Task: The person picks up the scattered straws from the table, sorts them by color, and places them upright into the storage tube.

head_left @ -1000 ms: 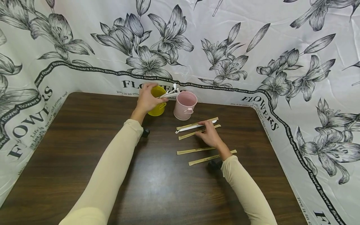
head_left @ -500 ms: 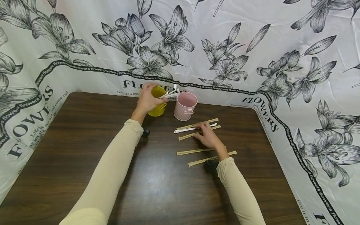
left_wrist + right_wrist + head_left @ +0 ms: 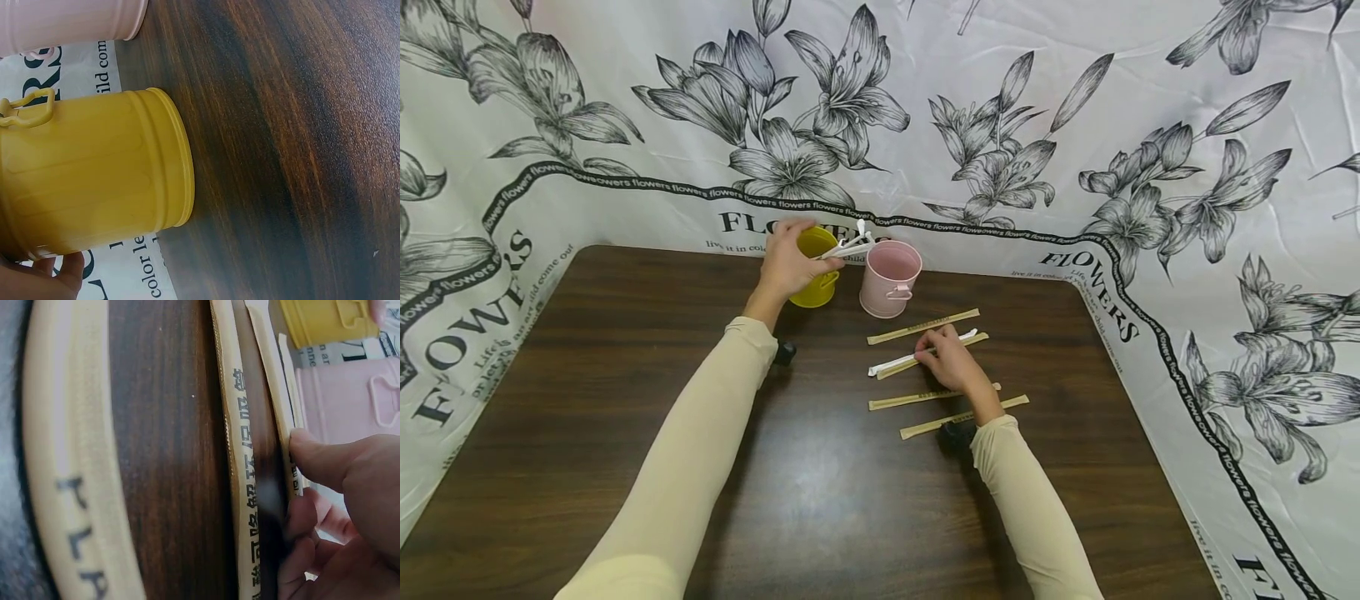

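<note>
My left hand [image 3: 790, 265] grips the yellow bucket [image 3: 812, 295] at its rim, fingers on the far side. Several white-wrapped straws [image 3: 854, 247] lean out of this bucket to the right, over my thumb. In the left wrist view the yellow bucket [image 3: 94, 175] stands on the table with my fingertips [image 3: 70, 272] against its side. My right hand [image 3: 952, 364] pinches a white-wrapped straw [image 3: 892, 365] around its middle. That straw lies close along a brown-wrapped straw [image 3: 976, 340], partly covering it. Whether the two touch I cannot tell.
A pink bucket [image 3: 886, 293] stands right of the yellow one. More brown-wrapped straws lie apart: one beyond my right hand [image 3: 922, 327], two nearer, a middle straw [image 3: 913, 400] and a front straw [image 3: 925, 429]. A flower-print cloth [image 3: 700, 150] rises behind the dark table [image 3: 820, 500].
The white-wrapped straw has come away from the farthest brown straw, towards me, beside the brown straw nearer me. My right hand has shifted slightly left. The left hand keeps its hold.
</note>
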The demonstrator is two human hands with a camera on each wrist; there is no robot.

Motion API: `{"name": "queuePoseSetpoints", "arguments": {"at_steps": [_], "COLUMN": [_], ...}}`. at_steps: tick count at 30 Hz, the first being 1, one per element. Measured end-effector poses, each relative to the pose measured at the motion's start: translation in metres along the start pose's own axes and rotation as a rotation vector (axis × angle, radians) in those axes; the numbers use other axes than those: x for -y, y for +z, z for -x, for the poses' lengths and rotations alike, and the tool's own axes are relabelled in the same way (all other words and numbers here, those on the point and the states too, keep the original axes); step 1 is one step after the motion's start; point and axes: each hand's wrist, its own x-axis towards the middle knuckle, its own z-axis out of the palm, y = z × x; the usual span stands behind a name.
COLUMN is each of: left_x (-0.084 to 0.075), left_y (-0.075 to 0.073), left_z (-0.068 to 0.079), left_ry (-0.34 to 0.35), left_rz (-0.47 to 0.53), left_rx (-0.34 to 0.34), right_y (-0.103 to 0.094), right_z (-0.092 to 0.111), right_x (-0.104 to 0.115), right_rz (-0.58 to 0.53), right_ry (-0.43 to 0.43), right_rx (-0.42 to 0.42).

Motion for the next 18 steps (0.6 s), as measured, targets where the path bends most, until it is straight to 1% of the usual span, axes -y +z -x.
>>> {"name": "queuePoseSetpoints", "arguments": {"at_steps": [5,8,11,15,18], "left_x": [0.001,0.001,0.002,0.003,0.003], "left_y": [0.001,0.001,0.001,0.0,-0.001], "left_z": [0.0,0.0,-0.001,-0.001,-0.002], "left_ry": [-0.002,0.001,0.005,0.007,0.005], "left_rz": [0.007,0.012,0.014,0.009,0.005], "left_rx": [0.004,0.008,0.002,-0.003,-0.002], "right_y": [-0.004,-0.007,-0.01,-0.012,-0.011], "right_z": [-0.003,-0.005,-0.007,-0.009,-0.011], "right_x": [0.0,-0.001,-0.003,-0.002,0.0], "right_rz": [0.045,0.046,0.034,0.021,0.028], "right_ry": [-0.009,-0.02,-0.011,0.009,-0.007], "right_rx": [0.033,0.067,0.088,0.093,0.091]}}
